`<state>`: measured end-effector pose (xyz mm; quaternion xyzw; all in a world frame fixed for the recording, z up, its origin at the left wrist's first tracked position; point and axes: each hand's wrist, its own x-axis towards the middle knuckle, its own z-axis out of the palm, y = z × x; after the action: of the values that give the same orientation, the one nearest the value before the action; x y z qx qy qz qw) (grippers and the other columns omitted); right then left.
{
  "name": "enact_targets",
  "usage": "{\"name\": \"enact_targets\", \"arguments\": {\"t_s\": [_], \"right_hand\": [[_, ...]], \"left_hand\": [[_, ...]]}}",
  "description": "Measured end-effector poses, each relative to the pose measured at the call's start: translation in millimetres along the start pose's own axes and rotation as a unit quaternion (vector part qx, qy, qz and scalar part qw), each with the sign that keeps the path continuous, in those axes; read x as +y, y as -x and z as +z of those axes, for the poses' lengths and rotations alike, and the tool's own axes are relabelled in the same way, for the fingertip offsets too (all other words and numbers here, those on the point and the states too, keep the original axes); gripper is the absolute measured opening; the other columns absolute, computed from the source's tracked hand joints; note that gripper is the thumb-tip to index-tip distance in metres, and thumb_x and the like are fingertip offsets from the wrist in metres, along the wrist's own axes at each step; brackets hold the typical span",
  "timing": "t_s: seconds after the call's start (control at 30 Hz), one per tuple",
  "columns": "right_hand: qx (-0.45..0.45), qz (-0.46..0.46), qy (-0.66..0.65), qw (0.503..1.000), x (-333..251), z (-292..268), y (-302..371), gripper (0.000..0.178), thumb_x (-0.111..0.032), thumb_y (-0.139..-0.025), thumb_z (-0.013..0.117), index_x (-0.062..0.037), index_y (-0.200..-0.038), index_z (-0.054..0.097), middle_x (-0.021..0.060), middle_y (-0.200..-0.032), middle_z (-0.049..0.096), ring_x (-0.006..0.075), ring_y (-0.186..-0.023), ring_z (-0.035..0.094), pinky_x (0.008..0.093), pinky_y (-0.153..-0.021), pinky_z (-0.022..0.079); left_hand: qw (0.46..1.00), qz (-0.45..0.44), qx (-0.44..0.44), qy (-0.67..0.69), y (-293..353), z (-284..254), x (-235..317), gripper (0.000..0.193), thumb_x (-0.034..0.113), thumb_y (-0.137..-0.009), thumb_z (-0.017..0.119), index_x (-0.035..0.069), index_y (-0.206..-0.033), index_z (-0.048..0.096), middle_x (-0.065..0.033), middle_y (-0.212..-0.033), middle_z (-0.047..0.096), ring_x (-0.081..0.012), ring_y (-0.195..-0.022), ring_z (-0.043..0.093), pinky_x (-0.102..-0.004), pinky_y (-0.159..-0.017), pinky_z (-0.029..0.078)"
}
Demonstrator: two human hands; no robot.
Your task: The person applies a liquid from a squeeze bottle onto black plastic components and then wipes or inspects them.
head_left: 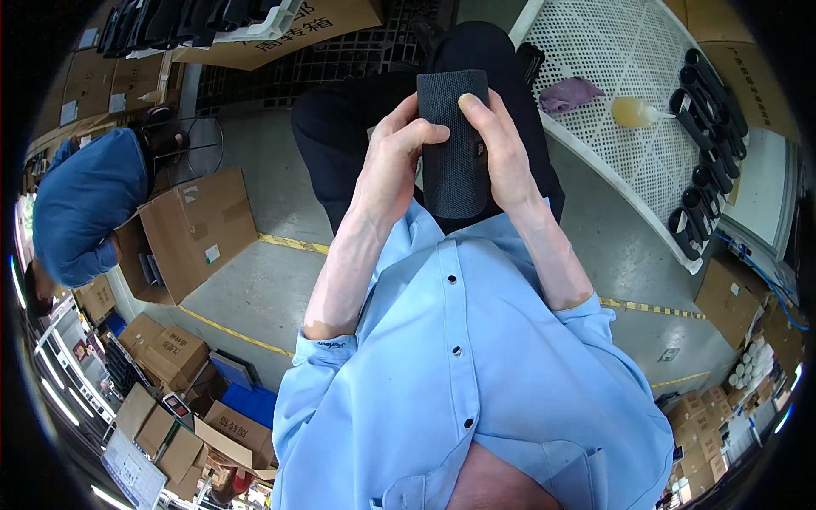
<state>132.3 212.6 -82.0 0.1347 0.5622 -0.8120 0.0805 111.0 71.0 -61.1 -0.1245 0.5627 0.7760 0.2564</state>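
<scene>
Upright over my lap is a black, mesh-covered speaker cylinder [455, 174] with a small badge on its right side. My left hand [395, 153] grips its left side, the thumb lying across the mesh. On the opposite side my right hand [501, 144] is closed round it, with the thumb tip pressed near the upper edge. Most of my fingers are hidden behind the cylinder, and its end faces cannot be made out.
To the right, a white perforated tray [586, 76] bears a purple cloth [571, 94], a bottle of yellowish liquid [633, 112] and several black parts [705, 110]. At left a person in blue [93, 200] bends at an open cardboard box [200, 225]. More black parts [183, 21] stand top left.
</scene>
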Motion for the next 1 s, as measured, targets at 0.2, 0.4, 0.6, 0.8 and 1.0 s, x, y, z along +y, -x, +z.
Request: {"name": "enact_targets", "arguments": {"t_s": [0.2, 0.4, 0.6, 0.8, 1.0], "right_hand": [[-0.006, 0.000, 0.011, 1.000, 8.5, -2.0, 0.3, 0.062, -0.042, -0.108, 0.051, 0.0008, -0.152, 0.042, 0.0154, -0.130, 0.061, 0.0210, -0.114, 0.060, 0.0317, -0.096, 0.049], [0.001, -0.029, 0.059, 0.998, 10.9, 1.0, 2.8, 0.073, -0.043, -0.107, 0.052, 0.0045, -0.158, 0.030, 0.0203, -0.136, 0.058, 0.0257, -0.117, 0.060, 0.0344, -0.100, 0.049], [-0.007, -0.029, 0.076, 0.997, 12.9, -0.2, 3.6, 0.075, -0.044, -0.107, 0.052, 0.0043, -0.159, 0.027, 0.0215, -0.137, 0.055, 0.0279, -0.118, 0.060, 0.0353, -0.101, 0.049], [-0.005, -0.041, 0.091, 0.995, 13.7, 3.2, 5.6, 0.076, -0.044, -0.107, 0.052, 0.0035, -0.160, 0.026, 0.0223, -0.136, 0.055, 0.0283, -0.118, 0.060, 0.0353, -0.101, 0.049], [0.012, -0.038, 0.078, 0.996, 16.2, 1.5, 4.8, 0.063, -0.038, -0.109, 0.050, 0.0000, -0.157, 0.034, 0.0141, -0.130, 0.060, 0.0200, -0.110, 0.061, 0.0305, -0.092, 0.052]], "left_hand": [[0.999, -0.019, 0.045, 0.023, 1.0, 11.8, 5.1, 0.058, 0.027, -0.086, 0.067, -0.004, -0.135, 0.062, -0.0148, -0.120, 0.063, -0.0275, -0.115, 0.053, -0.0430, -0.105, 0.034], [0.998, -0.012, 0.052, 0.041, -0.9, 13.0, 2.2, 0.052, 0.029, -0.089, 0.065, -0.004, -0.130, 0.064, -0.0147, -0.115, 0.064, -0.0248, -0.111, 0.055, -0.0382, -0.101, 0.037], [0.998, 0.000, 0.055, 0.038, 1.6, 10.2, -0.6, 0.047, 0.029, -0.091, 0.063, -0.004, -0.124, 0.067, -0.0147, -0.113, 0.065, -0.0239, -0.109, 0.056, -0.0366, -0.098, 0.038], [0.997, -0.017, 0.067, 0.025, 1.1, 13.6, 5.7, 0.047, 0.027, -0.088, 0.063, -0.005, -0.122, 0.068, -0.0149, -0.112, 0.065, -0.0255, -0.111, 0.055, -0.0382, -0.101, 0.036], [0.999, -0.005, 0.042, 0.015, -2.7, 3.0, -3.8, 0.051, 0.031, -0.089, 0.065, -0.006, -0.124, 0.068, -0.0146, -0.111, 0.066, -0.0264, -0.108, 0.055, -0.0386, -0.101, 0.037]]}}
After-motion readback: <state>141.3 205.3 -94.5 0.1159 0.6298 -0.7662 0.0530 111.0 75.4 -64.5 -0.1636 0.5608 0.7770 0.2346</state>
